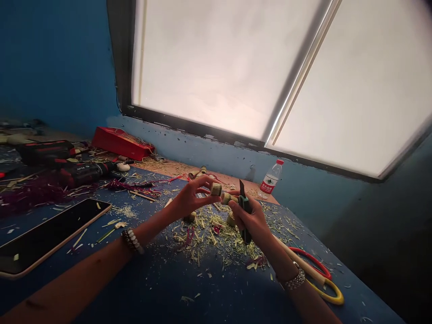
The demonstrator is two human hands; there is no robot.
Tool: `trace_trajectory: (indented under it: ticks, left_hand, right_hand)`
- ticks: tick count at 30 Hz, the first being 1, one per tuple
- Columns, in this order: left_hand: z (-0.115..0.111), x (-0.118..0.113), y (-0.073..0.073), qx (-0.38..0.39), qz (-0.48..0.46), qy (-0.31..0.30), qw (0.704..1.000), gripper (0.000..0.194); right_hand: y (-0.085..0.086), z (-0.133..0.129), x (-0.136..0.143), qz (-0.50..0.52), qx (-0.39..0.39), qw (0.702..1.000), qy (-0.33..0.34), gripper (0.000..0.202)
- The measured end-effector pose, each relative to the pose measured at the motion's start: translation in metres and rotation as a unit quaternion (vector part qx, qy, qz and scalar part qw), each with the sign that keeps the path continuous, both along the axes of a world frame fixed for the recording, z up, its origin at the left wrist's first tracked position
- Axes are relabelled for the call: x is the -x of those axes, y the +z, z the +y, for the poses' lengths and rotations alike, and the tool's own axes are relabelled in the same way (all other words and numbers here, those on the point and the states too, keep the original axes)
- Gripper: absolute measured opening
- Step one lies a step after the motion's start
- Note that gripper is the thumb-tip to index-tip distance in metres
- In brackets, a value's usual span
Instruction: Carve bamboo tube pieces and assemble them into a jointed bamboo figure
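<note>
Between the fingertips and thumb of my left hand (194,196) is a short piece of bamboo (216,189), its pale cut end showing. My right hand (251,216) grips a utility knife (245,204) with a dark blade that points up. A second pale bamboo piece (227,198) lies between the two hands, against the thumb and fingers of my right hand. Below the hands, green and yellow shavings (216,234) cover part of the blue table (162,279). Another bamboo piece (231,219) sits among the shavings.
A phone (50,234) lies at the left, with a power drill (84,173) behind it. A red box (119,143) stands at the back left. A water bottle (271,179) is near the wall. Scissors with a red and a yellow handle (332,294) lie by my right wrist.
</note>
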State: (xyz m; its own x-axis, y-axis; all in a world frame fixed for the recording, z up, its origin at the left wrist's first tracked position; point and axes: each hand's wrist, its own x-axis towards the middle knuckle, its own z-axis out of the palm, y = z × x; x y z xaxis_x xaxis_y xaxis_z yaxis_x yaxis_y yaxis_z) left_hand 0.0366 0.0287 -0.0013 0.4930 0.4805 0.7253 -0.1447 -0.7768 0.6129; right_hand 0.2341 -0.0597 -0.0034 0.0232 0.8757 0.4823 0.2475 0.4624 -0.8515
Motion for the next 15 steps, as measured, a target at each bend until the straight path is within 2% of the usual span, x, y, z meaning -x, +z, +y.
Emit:
trace_trajectory:
  ticks: [3, 7, 10, 15]
  left_hand:
    - [-0.0021, 0.0013, 0.0026, 0.015, -0.018, -0.003, 1.000, 0.031]
    - [-0.0041, 0.0006, 0.0004, -0.042, 0.037, 0.057, 0.997, 0.032]
    - [-0.0038, -0.0008, -0.0020, -0.081, 0.065, 0.089, 0.991, 0.030]
    - [-0.0021, -0.0011, -0.0061, -0.131, 0.096, 0.078, 0.984, 0.033]
  right_hand:
    - [-0.0030, 0.0037, -0.0040, 0.049, -0.019, 0.998, -0.031, 0.042]
    - [-0.0025, 0.0025, -0.0080, 0.049, -0.049, 0.996, -0.051, 0.039]
    - [0.0001, -0.0020, -0.0046, 0.001, -0.052, 0.997, -0.050, 0.038]
    - [-0.0019, -0.0029, 0.0017, -0.126, -0.099, 0.983, -0.088, 0.030]
